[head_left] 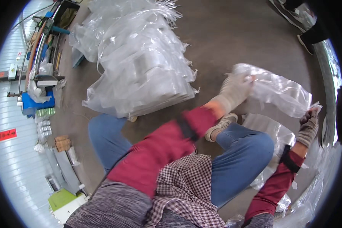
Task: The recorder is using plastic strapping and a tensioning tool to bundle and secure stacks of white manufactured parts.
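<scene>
A flat bundle of clear plastic film (279, 89) is stretched between my two gloved hands, to the right of my knees. My left hand (235, 92), slightly blurred, is closed on the bundle's left end. My right hand (309, 124) pinches the bundle's far right corner, where the film bunches up. Both gloves are grey knit, and bare fingertips show on the right one. Beneath the bundle, beside my right knee, lies more clear plastic film (269, 127). A tall stack of folded clear plastic (140, 68) stands in front of me, its layered edges ragged.
Against the left wall is a machine frame with a blue part (38, 102). A brown block (62, 143) and a green-topped white box (62, 199) are nearer. Loose plastic sheeting (315, 190) runs along the right. Another person's shoe (306, 44) shows at the far right.
</scene>
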{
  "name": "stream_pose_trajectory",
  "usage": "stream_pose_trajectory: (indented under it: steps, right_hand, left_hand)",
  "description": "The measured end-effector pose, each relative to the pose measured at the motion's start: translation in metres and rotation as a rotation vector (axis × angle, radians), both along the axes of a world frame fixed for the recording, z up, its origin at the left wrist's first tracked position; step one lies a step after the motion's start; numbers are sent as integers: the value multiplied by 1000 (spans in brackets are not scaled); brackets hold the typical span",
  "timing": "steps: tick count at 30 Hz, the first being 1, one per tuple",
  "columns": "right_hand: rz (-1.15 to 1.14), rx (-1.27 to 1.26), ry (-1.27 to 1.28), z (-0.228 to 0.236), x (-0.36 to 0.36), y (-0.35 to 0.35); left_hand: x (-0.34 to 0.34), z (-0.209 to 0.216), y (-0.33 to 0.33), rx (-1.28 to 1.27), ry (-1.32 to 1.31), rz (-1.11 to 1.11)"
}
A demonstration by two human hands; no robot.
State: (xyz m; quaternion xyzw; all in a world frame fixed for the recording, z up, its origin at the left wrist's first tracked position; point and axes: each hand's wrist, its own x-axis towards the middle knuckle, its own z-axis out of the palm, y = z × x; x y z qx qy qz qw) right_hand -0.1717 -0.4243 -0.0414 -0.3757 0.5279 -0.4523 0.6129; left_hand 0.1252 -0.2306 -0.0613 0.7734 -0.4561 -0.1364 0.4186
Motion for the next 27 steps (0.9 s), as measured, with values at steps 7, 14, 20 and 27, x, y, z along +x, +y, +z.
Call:
stream_pose_trajectory:
  steps: [7,14,20,27]
  right_hand:
    - [-151,213,724,-124,-138,-170]
    - [41,34,1129,-194,-139,-203]
    - [-118,-158,783,-96,-158,-243]
    - [723,-543,899,75,285,85]
  left_hand:
    - [-52,5,-142,67,330,-400]
    - [65,68,142,505,-263,-821]
    - [228,-8,363,685,-569,-538]
    - [251,-22,363,767,-484,-681]
